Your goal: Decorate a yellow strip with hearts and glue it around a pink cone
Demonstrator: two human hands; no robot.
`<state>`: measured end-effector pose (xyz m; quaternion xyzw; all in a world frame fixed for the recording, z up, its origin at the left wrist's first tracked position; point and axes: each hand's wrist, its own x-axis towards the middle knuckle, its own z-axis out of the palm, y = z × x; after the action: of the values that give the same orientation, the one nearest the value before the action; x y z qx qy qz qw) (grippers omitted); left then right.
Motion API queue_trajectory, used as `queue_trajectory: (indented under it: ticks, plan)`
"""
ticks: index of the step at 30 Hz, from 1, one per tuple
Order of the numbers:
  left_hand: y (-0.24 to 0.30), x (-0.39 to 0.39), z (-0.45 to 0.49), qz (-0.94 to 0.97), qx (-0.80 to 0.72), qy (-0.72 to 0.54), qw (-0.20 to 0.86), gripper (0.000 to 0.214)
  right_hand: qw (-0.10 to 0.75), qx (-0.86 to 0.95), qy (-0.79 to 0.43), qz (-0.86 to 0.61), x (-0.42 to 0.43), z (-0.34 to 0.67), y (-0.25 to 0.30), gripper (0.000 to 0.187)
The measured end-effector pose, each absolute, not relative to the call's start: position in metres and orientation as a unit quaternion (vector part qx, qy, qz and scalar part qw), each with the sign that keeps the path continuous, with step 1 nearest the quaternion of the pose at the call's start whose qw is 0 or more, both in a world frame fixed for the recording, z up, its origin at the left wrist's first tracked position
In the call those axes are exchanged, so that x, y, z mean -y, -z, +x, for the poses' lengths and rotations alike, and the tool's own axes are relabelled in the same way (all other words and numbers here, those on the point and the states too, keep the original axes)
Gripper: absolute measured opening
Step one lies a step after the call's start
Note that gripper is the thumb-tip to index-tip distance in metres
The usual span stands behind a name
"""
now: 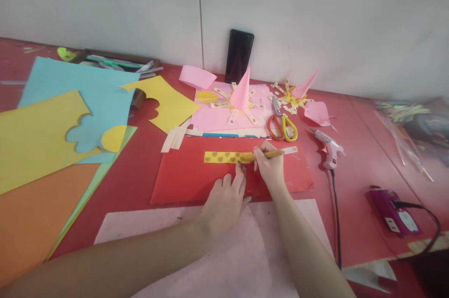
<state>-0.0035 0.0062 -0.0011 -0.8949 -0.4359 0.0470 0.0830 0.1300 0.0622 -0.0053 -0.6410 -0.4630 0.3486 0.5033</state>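
Observation:
A yellow paper strip with dark heart shapes lies on a red board. My right hand is closed around a gold-coloured pen; its tip is over the strip's right part. My left hand rests on the board with fingers stretched forward, its fingertips at the strip's lower edge, holding nothing between them. Behind the board stands a pink paper cone with patterned strips fanned round its base. Scissors with red and yellow handles lie beyond my right hand.
A pink glue gun is at the right, its cord running down the table. Further right sits a purple power box. A phone leans on the wall. Coloured sheets, including a blue one, cover the left side.

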Motion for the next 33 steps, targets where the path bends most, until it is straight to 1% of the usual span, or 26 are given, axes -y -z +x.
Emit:
queue_trajectory:
  ticks: [9,23,29,33]
  plan:
    - [0.0017,-0.0058,-0.0036,-0.897,0.433,-0.042,0.083,0.051,0.491,0.481,-0.340,-0.642,-0.0628,0.1315,0.0065,0.030]
    - [-0.0002,-0.0063,-0.0033,-0.894,0.447,-0.028,0.029,0.049,0.497,0.473,-0.343,-0.641,-0.0629,0.1307,0.0061,0.029]
    - [0.0009,-0.0067,-0.0034,-0.896,0.440,-0.032,0.052,0.050,0.509,0.459,-0.359,-0.633,-0.0618,0.1306,0.0067,0.029]
    - [0.0022,-0.0064,-0.0037,-0.894,0.446,-0.022,0.040,0.050,0.517,0.453,-0.367,-0.627,-0.0616,0.1313,0.0069,0.028]
